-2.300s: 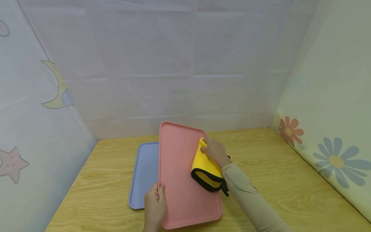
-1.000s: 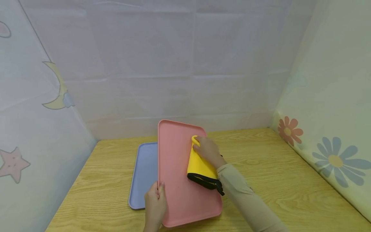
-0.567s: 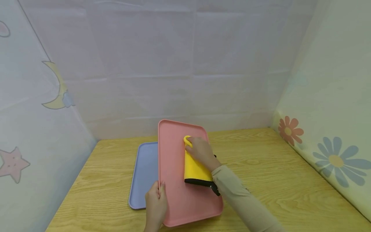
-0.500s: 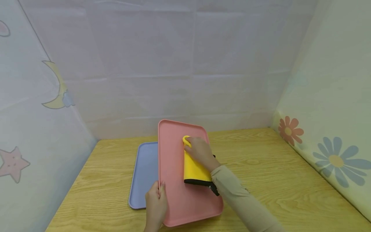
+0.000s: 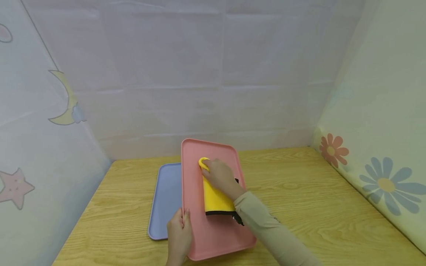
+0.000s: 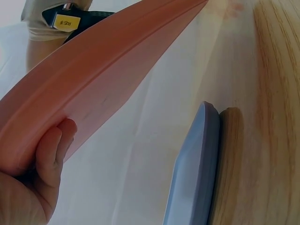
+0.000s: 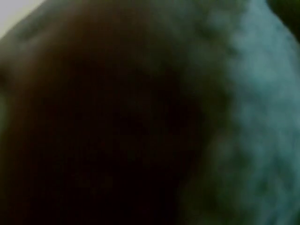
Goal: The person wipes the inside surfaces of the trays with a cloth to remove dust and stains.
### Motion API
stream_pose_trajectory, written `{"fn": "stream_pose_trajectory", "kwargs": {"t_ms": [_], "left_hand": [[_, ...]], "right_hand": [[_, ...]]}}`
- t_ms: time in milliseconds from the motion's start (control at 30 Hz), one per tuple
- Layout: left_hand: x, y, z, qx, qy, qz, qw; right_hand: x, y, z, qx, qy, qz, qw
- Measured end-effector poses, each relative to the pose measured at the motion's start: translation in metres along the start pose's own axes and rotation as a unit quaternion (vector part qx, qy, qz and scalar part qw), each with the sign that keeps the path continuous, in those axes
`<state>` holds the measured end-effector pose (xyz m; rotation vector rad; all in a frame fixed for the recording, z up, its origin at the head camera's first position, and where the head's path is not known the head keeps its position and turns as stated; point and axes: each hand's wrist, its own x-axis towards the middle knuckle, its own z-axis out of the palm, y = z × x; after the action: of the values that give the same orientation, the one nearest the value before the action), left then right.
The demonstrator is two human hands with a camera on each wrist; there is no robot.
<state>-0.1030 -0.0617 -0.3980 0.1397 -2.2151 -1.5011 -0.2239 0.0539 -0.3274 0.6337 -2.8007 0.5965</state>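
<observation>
A folded yellow fabric cloth with black edging (image 5: 216,202) was held by the right hand (image 5: 221,176), its grip clamped on the upper part, with the black-edged end spread below the fingers. The cloth was held over the inner face of a raised, tilted pink rectangular tray (image 5: 223,242). The tray's left rim was pinched in its lower half by the left hand (image 5: 179,234). On a black band (image 6: 93,18) at the right sleeve, a small yellow label (image 6: 66,22) was shown upside down, its dark characters not surely readable. A blue rectangular tray (image 5: 164,203) was seen behind, lying on the wood-grain tabletop (image 5: 309,192). The right wrist view was blurred.
</observation>
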Motion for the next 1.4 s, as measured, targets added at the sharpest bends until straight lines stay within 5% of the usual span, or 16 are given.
{"fn": "stream_pose_trajectory", "kwargs": {"t_ms": [267,1133,1400], "left_hand": [[0.000,0.000,0.002,-0.009,-0.022,-0.036,0.9991],[-0.002,0.002,0.004,-0.001,-0.032,-0.035,0.9989],[-0.002,0.002,0.004,-0.010,-0.021,-0.015,0.9996]], "right_hand": [[-0.005,-0.017,-0.004,-0.017,0.001,-0.028,0.9995],[-0.012,-0.035,-0.002,-0.019,0.019,-0.067,0.9974],[-0.011,-0.033,-0.003,-0.023,0.007,-0.056,0.9981]]}}
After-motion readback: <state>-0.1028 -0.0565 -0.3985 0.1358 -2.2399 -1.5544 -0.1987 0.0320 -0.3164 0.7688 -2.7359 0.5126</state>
